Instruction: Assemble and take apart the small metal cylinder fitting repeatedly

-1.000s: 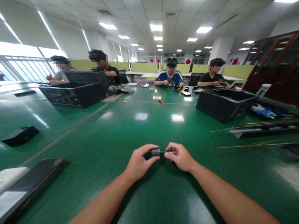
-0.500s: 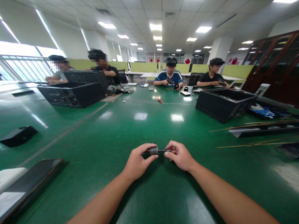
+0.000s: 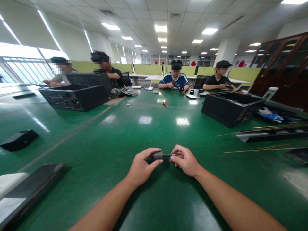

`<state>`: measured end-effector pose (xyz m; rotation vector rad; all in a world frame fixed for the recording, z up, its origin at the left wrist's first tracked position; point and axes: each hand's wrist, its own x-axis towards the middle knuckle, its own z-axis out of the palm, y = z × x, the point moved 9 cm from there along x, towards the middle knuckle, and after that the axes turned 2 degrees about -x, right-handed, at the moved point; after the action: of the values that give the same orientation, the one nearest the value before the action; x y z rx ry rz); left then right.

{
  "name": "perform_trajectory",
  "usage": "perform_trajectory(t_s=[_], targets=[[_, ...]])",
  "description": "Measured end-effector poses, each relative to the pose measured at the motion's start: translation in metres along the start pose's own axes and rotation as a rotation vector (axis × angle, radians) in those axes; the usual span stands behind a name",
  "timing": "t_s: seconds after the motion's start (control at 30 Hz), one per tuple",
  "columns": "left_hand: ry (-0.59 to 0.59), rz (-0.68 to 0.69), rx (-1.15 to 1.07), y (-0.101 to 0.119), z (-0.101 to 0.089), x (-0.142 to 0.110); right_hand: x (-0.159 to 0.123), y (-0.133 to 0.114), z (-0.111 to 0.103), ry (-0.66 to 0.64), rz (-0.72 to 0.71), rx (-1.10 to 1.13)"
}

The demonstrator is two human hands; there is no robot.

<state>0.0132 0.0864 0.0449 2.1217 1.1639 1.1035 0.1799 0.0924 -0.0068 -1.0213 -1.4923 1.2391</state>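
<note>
Between my hands lies a small grey cylindrical motor [image 3: 158, 156] with a thin dark shaft [image 3: 166, 155] pointing right. The thumb and fingers of my left hand [image 3: 141, 165] grip the grey body from both sides. On the shaft's far end, my right hand [image 3: 184, 160] pinches a small shiny piece, partly covered by the fingertips, so its kind cannot be told. Both hands are just above the green table [image 3: 154, 134], close to its near side.
Black computer cases stand at left [image 3: 79, 98] and right [image 3: 231, 107]. A red screwdriver [image 3: 166, 105] lies further back. Thin brass-coloured rods [image 3: 257, 149] and a dark metal rail [image 3: 271, 135] lie at right. A dark flat panel [image 3: 36, 189] is at near left. Several people sit opposite.
The right fingers have shifted slightly around the shaft's end, showing a bit more of the shiny piece. My left hand and the motor stay in place.
</note>
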Motion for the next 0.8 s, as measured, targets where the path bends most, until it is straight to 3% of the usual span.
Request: perform_trajectory(t_s=[0.13, 0.53, 0.8], targets=[[0.006, -0.02, -0.023, -0.003, 0.0, 0.0, 0.0, -0.005, 0.0, -0.003, -0.015, 0.004], [0.042, -0.064, -0.056, -0.003, -0.005, 0.001, 0.003, 0.002, -0.018, 0.153, -0.052, -0.058], [0.04, -0.054, -0.021, -0.002, -0.005, 0.001, 0.006, 0.004, -0.028, 0.239, 0.017, 0.054]])
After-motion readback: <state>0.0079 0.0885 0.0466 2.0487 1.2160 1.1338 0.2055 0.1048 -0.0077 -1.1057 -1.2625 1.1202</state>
